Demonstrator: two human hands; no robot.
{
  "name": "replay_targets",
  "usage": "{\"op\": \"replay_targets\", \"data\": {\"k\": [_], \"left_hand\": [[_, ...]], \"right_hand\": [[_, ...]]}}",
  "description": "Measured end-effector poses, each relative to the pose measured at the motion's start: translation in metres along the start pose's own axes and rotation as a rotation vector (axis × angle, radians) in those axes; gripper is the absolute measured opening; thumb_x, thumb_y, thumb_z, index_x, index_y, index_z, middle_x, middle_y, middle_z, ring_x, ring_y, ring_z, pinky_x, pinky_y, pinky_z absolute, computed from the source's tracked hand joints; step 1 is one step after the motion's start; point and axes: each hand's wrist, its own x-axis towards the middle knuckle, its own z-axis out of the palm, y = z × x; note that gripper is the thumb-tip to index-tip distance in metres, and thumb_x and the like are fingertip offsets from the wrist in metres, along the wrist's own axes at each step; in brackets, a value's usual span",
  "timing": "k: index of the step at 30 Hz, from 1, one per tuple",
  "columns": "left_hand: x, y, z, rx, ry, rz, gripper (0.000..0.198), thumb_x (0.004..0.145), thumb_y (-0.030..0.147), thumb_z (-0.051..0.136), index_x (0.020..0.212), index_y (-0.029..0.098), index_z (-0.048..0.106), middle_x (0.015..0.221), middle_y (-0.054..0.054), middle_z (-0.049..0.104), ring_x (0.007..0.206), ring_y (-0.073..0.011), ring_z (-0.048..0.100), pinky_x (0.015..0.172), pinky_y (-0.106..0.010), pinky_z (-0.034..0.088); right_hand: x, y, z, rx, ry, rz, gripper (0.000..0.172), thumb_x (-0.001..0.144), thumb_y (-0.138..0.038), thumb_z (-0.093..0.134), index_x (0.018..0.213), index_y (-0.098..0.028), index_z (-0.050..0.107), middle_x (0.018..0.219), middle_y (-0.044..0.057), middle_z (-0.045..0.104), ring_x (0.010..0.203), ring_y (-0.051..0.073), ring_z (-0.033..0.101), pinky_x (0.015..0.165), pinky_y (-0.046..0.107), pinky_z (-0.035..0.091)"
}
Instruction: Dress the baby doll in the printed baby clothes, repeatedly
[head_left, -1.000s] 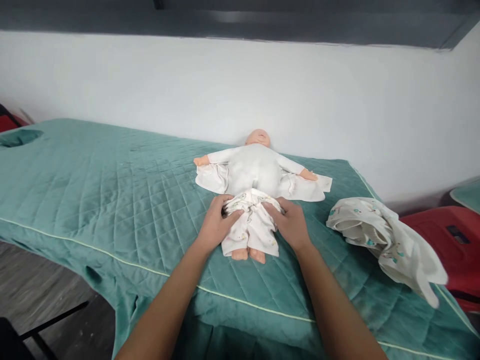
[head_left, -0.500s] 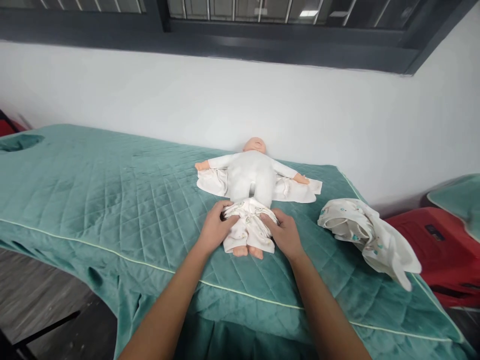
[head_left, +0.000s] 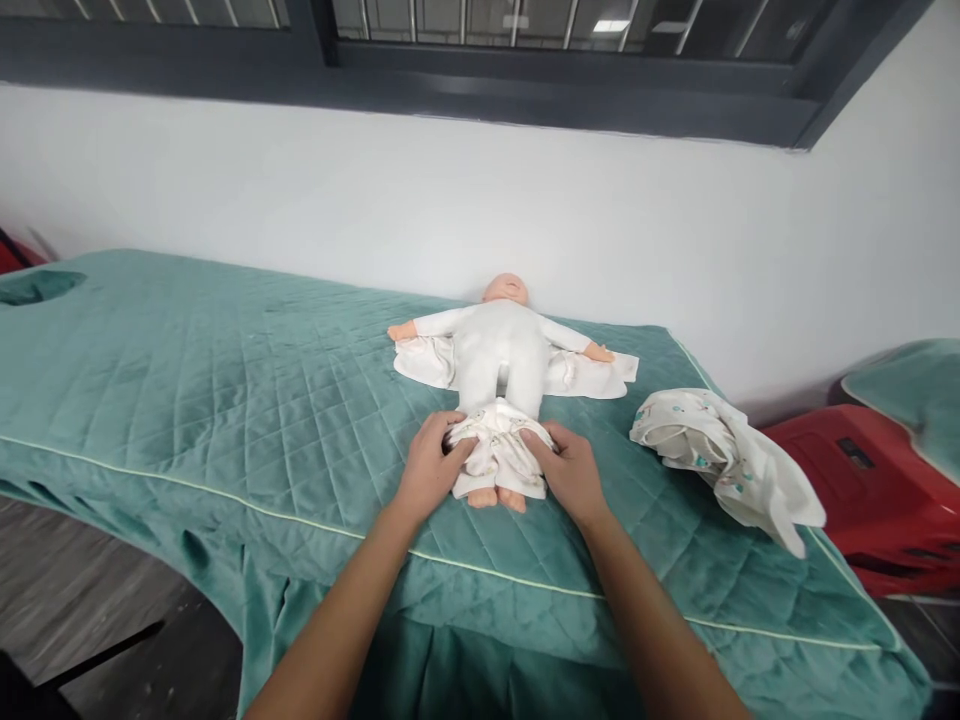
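A baby doll (head_left: 501,345) with a white cloth body lies on its back, head toward the wall and arms spread. Small white patterned baby pants (head_left: 499,455) cover its lower legs, with the feet (head_left: 496,497) poking out below. My left hand (head_left: 435,460) grips the pants' waistband on the left side, thumb on top. On the other side my right hand (head_left: 570,468) pinches the same waistband. Some fingers of both hands are hidden by the fabric. Beneath the doll's arms a white baby top (head_left: 592,374) is spread out flat.
The doll rests on a green quilted bed cover (head_left: 225,400). To the right lies a bunched white patterned cloth (head_left: 720,450) near the bed's edge. Beyond it stands a red plastic stool (head_left: 862,470). A white wall (head_left: 337,190) borders the far side, below a dark window frame (head_left: 525,85).
The view has shifted slightly. Both hands keep their hold on the pants, whose leg hems have drawn up a little, showing slightly more of the feet.
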Motion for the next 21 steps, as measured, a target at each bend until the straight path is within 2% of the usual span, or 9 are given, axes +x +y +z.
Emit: {"op": "replay_targets", "data": {"k": [4,7,9,11,14,18,21], "left_hand": [[0.004,-0.003,0.000,-0.012,0.000,0.009,0.025,0.083,0.023,0.057,0.107,0.019,0.062,0.104,-0.005,0.066,0.097,-0.0204,0.059,0.089,-0.034,0.045],[0.005,-0.002,-0.002,-0.056,-0.029,-0.049,0.027,0.082,0.023,0.057,0.109,0.019,0.062,0.105,-0.004,0.065,0.097,-0.0207,0.059,0.090,-0.035,0.044],[0.004,0.000,-0.006,-0.099,-0.078,-0.082,0.029,0.084,0.027,0.058,0.112,0.019,0.060,0.106,-0.004,0.064,0.098,-0.0208,0.059,0.090,-0.035,0.045],[0.000,0.003,-0.011,-0.161,-0.157,-0.083,0.034,0.085,0.034,0.061,0.116,0.020,0.058,0.111,-0.005,0.062,0.102,-0.0216,0.058,0.093,-0.037,0.045],[-0.012,0.005,-0.018,-0.220,-0.261,-0.024,0.053,0.082,0.042,0.070,0.127,0.022,0.052,0.124,-0.008,0.057,0.116,-0.0251,0.055,0.102,-0.040,0.043],[-0.028,0.009,-0.020,-0.104,-0.300,0.118,0.089,0.063,0.044,0.087,0.138,0.024,0.044,0.134,-0.011,0.050,0.127,-0.0301,0.048,0.109,-0.045,0.039],[-0.034,0.013,-0.021,0.000,-0.288,0.183,0.092,0.059,0.043,0.090,0.137,0.023,0.044,0.134,-0.012,0.051,0.127,-0.0317,0.049,0.109,-0.047,0.040]], "right_hand": [[-0.023,-0.006,0.001,-0.011,-0.069,0.017,0.043,0.087,-0.057,0.060,0.070,-0.018,0.061,0.062,-0.003,0.053,0.060,0.013,0.047,0.058,0.026,0.038],[-0.034,-0.010,-0.004,-0.018,-0.176,0.000,0.036,0.085,-0.053,0.064,0.092,-0.018,0.066,0.078,0.000,0.064,0.072,0.017,0.056,0.067,0.029,0.045],[-0.040,-0.012,-0.008,-0.052,-0.235,-0.018,0.049,0.076,-0.050,0.075,0.112,-0.019,0.063,0.099,0.004,0.068,0.090,0.023,0.061,0.079,0.034,0.048],[-0.045,-0.013,-0.010,-0.121,-0.240,-0.033,0.067,0.066,-0.047,0.084,0.122,-0.021,0.058,0.115,0.007,0.066,0.105,0.029,0.060,0.089,0.040,0.048],[-0.049,-0.013,-0.008,-0.211,-0.207,-0.069,0.067,0.064,-0.041,0.086,0.120,-0.022,0.056,0.117,0.008,0.065,0.110,0.031,0.058,0.093,0.044,0.047],[-0.049,-0.011,-0.001,-0.253,-0.170,-0.117,0.053,0.071,-0.041,0.080,0.114,-0.021,0.056,0.108,0.007,0.067,0.104,0.029,0.061,0.092,0.043,0.047],[-0.048,-0.015,-0.002,-0.281,-0.173,-0.112,0.049,0.075,-0.046,0.076,0.112,-0.020,0.058,0.105,0.006,0.068,0.100,0.028,0.062,0.087,0.040,0.047]]}}
